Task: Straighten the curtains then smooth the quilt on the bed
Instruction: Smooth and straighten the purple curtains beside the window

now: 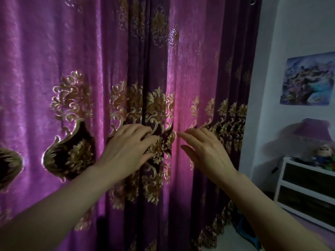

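Purple curtains with gold floral embroidery fill most of the head view, hanging in deep folds where the panels meet at the middle. My left hand lies flat on a dark embroidered fold, fingers spread and touching the cloth. My right hand hovers just right of that fold with its fingers apart, fingertips at or near the fabric; it holds nothing. The curtain's right edge ends by the white wall. The bed and the quilt are out of view.
A white wall at the right carries a blue-purple poster. Below it stands a white drawer unit with dark drawers, a purple lamp and stuffed toys on top. A blue object sits on the floor by the hem.
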